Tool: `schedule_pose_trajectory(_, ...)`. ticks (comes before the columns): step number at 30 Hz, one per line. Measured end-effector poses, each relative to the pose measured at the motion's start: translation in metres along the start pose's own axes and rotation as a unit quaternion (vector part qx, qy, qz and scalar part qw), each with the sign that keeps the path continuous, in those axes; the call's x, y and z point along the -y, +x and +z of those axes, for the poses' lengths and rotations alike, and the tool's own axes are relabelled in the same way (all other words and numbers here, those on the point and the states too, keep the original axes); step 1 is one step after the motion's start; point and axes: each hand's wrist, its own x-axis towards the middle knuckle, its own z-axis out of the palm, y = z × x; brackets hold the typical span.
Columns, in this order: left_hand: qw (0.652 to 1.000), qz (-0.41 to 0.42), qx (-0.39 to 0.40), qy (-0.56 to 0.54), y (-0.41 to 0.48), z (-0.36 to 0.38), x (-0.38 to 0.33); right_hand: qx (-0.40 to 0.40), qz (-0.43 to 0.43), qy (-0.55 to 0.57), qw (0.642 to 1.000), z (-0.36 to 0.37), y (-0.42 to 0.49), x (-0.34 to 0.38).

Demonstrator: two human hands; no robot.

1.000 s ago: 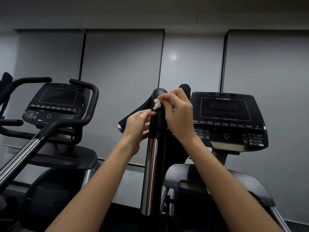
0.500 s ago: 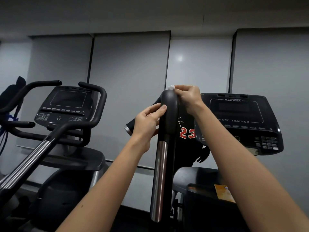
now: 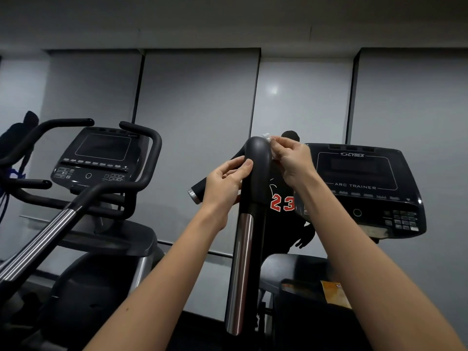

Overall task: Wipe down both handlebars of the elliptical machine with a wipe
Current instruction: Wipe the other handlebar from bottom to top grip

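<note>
right hand [image 3: 293, 164] fingers pinch wipe [image 3: 266, 137], slid right off handlebar [image 3: 255, 188] crown; left hand [image 3: 222, 183] fingers straight, unmoved.

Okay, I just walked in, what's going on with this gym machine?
A person is wiping one handlebar of the Cybex Arc Trainer. The right hand pinches a small white wipe against its rounded black top, while the left hand touches its left side just below. Neither hand is on the chrome section lower down.
</note>
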Motion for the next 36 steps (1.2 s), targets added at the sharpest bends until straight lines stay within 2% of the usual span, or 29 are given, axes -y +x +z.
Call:
schedule_pose_trajectory(3, 1.0, -0.003, 0.0, -0.007, 0.0, 0.001, 0.0, 0.029, -0.088, -0.058, 0.994, -0.004, -0.027, 0.01)
schedule_pose_trajectory(7, 1.0, -0.006, -0.012, -0.008, -0.002, 0.003, -0.002, 0.036, -0.198, -0.209, 0.957, -0.009, -0.064, 0.006)
schedule_pose_trajectory(9, 0.999, 0.029, -0.034, 0.029, -0.002, 0.004, 0.0, 0.047, -0.245, -0.26, 0.933, -0.011, -0.08, 0.0)
schedule_pose_trajectory(12, 0.988, 0.104, -0.058, 0.103, -0.007, 0.007, 0.001, 0.058, -0.273, -0.286, 0.917, -0.013, -0.102, -0.01)
schedule_pose_trajectory(15, 0.982, 0.139, -0.075, 0.106, -0.017, 0.003, 0.005, 0.072, -0.27, -0.279, 0.919, -0.014, -0.116, -0.014)
schedule_pose_trajectory(19, 0.977, 0.169, -0.07, 0.107, -0.033, -0.014, 0.018, 0.12, -0.18, -0.219, 0.951, -0.022, -0.124, -0.005)
schedule_pose_trajectory(21, 0.98, 0.171, -0.036, 0.098, -0.039, -0.018, 0.02, 0.134, -0.185, -0.206, 0.952, -0.023, -0.127, 0.0)
schedule_pose_trajectory(25, 0.977, 0.182, 0.014, 0.111, -0.038, -0.015, 0.017, 0.109, -0.182, -0.161, 0.964, -0.02, -0.126, 0.005)
schedule_pose_trajectory(30, 0.968, 0.2, -0.015, 0.15, -0.028, -0.016, 0.014, 0.162, -0.151, -0.098, 0.97, -0.023, -0.125, 0.014)
schedule_pose_trajectory(33, 0.965, 0.195, -0.053, 0.165, -0.021, -0.018, 0.013, 0.071, -0.155, -0.066, 0.983, -0.027, -0.12, 0.018)
schedule_pose_trajectory(36, 0.956, 0.19, -0.092, 0.206, -0.008, -0.016, 0.006, 0.004, -0.161, -0.153, 0.975, -0.03, -0.105, 0.018)
